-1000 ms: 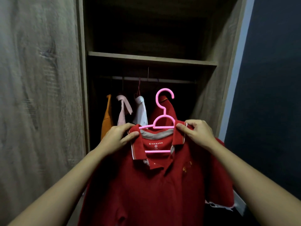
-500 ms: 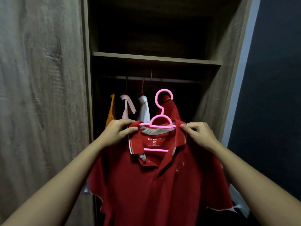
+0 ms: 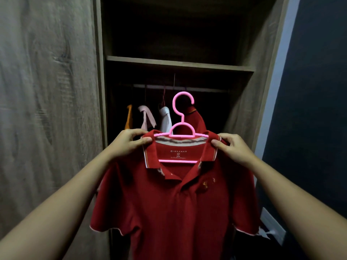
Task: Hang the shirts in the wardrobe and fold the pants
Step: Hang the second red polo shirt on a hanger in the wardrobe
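Observation:
I hold a red polo shirt [image 3: 169,209] on a pink plastic hanger [image 3: 181,119] in front of the open wardrobe. My left hand [image 3: 129,143] pinches the shirt's left shoulder at the collar, and my right hand [image 3: 230,147] pinches the right shoulder. The hanger's hook points up, just below the wardrobe rail [image 3: 180,87] and in front of it. On the rail hang an orange shirt [image 3: 129,117], a pale pink one [image 3: 146,117], a white one [image 3: 166,117] and another red one [image 3: 195,119].
A wooden shelf [image 3: 180,63] spans the wardrobe above the rail. The closed wooden door [image 3: 48,109] fills the left side. The wardrobe's right side panel [image 3: 261,91] meets a dark blue wall [image 3: 315,109]. A white object [image 3: 272,228] lies low on the right.
Both hands have lifted the red polo shirt and its hanger a little higher and closer to the rail. The shirt now hangs flatter and more spread out.

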Available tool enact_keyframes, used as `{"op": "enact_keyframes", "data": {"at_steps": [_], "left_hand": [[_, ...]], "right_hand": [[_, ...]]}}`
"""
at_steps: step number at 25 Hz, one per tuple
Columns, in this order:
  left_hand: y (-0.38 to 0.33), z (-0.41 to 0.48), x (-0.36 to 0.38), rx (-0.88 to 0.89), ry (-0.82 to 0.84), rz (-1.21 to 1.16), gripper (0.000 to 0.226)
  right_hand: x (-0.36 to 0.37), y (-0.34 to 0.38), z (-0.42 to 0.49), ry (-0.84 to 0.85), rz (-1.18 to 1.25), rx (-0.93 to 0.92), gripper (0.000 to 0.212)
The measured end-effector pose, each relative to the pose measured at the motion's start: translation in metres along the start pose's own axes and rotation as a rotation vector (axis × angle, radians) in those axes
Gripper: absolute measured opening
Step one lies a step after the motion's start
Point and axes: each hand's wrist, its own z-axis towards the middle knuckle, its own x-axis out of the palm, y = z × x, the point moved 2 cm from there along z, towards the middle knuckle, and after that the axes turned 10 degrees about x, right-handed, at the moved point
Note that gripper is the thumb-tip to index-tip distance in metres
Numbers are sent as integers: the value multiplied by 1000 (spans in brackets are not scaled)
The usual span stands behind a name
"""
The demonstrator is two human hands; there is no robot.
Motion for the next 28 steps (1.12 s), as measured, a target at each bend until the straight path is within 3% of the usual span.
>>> {"op": "enact_keyframes", "data": {"at_steps": [3,6,9,11,12,14,16,19,21,24,26,28], "left_hand": [[-1,-4,0,-15,-57,-101,8],[-3,-7,3,-14,-116,-131,9],[-1,-9,7,-36,-108,-105,15],[2,-9,5,-63,-145,-89,14],[1,-8,5,-71,-167,-77,13],[-3,-2,6,-80,-193,-53,9],[-14,6,12,-81,-175,-31,7],[-33,13,27,-46,-134,94,19],[-49,16,36,-35,-93,173,22],[-72,23,47,-78,220,58,33],[-88,27,53,-160,407,-162,29],[-90,37,61,-254,366,-280,27]], "right_hand": [[0,8,-4,50,42,-31,12],[-10,4,0,24,-163,-42,11],[-12,-1,-7,25,-340,-8,28],[-3,6,-13,-111,-462,-108,47],[5,16,-16,-173,-413,-168,48],[28,39,-17,-162,-173,-144,27],[54,61,-16,8,-6,45,17],[84,80,-13,176,469,305,31],[88,87,-8,114,690,425,34],[82,86,-3,-21,876,578,47],[74,73,5,-117,871,631,66],[65,59,8,-205,771,665,71]]}}
